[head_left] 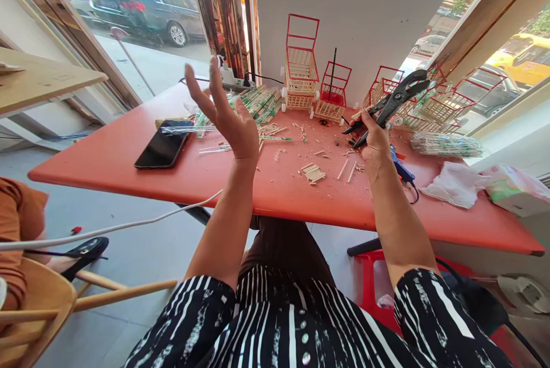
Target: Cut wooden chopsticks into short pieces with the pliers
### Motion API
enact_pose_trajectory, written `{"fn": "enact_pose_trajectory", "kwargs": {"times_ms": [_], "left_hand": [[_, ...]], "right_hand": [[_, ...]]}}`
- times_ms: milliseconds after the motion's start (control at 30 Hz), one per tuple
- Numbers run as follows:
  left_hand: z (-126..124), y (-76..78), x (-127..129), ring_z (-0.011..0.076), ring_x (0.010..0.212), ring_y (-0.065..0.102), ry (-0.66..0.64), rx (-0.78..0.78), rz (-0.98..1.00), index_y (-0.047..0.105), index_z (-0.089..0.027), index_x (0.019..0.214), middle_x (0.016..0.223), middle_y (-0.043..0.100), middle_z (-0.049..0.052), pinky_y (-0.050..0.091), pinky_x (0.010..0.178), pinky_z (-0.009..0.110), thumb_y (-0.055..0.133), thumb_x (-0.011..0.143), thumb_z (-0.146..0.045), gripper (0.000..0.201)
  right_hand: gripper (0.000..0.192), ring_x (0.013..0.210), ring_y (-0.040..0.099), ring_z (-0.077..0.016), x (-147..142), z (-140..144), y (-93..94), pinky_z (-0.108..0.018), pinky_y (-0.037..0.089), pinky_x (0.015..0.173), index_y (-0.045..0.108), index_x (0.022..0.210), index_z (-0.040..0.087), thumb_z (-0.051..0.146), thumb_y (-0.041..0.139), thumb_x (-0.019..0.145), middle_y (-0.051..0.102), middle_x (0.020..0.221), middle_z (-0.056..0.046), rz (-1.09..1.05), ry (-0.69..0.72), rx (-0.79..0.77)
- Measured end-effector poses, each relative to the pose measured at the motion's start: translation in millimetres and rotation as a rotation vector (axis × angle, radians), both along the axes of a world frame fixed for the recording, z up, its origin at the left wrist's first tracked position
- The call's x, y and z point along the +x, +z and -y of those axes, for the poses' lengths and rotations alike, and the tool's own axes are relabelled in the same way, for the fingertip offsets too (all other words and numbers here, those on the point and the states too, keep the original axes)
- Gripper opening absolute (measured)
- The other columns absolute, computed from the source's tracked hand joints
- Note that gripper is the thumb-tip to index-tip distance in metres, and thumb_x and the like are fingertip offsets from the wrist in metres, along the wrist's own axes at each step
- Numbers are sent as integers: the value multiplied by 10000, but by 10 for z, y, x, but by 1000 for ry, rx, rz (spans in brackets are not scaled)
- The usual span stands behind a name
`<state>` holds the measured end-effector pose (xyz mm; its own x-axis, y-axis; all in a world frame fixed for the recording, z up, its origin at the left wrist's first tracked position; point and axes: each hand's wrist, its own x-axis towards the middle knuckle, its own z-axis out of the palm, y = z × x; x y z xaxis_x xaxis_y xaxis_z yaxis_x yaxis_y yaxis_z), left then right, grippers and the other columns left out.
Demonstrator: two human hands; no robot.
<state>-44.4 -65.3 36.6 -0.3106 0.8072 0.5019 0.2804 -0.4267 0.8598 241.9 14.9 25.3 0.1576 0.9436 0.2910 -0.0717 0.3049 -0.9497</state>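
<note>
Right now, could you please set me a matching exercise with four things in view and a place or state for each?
Column one:
1. Pliers
2. Phone
3. Stool
4. Left hand

Column two:
A. Red, lower than the table
B. Raised, fingers spread
C. Held in the right hand
D. Lying flat, screen dark

Pairs: 1-C, 2-D, 3-A, 4-B

Black pliers (396, 100) are held in the right hand (375, 139); the left hand (238, 127) is raised with fingers spread over the red table (206, 176) (littered with short sticks (313, 173)). Small red-framed carts (302, 85) are ranged along its back.
</note>
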Motion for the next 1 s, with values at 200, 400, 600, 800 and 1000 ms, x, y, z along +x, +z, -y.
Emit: {"fn": "enact_pose_trajectory", "kwargs": {"times_ms": [200,400,600,800,1000], "left_hand": [[-80,-29,-70,300,1375,609,93,33,-78,646,-325,1421,1393,718,56,529,1089,404,798,836,-248,609],[-230,-262,-18,221,1009,712,189,48,65,764,-261,984,967,787,39,545,888,329,659,929,-298,123],[-301,-385,262,121,669,665,-150,-18,59,739,-196,783,785,766,32,502,661,232,663,957,-370,258],[-284,-459,371,168,841,781,-607,-256,279,776,-136,989,903,827,99,561,734,253,765,874,-350,243],[-256,-472,337,176,840,763,-723,-316,136,809,-130,959,918,833,102,533,713,255,906,686,-342,359]], "right_hand": [[536,691,653,-132,-164,87,-11,-253,487,569,583,785,229,643,895,647,658,745,17,44,33,-7],[498,628,613,-119,-333,198,-39,-245,459,552,602,757,217,600,906,666,643,679,23,95,44,-4],[449,616,576,-116,-481,305,-116,-258,492,581,637,727,210,588,879,719,647,669,9,208,144,33],[518,629,559,-116,-566,351,-214,-262,484,604,610,726,208,645,882,671,630,664,23,253,152,50],[547,596,573,-119,-608,427,-198,-265,464,540,619,742,202,677,876,661,644,681,8,207,276,-35]]}}
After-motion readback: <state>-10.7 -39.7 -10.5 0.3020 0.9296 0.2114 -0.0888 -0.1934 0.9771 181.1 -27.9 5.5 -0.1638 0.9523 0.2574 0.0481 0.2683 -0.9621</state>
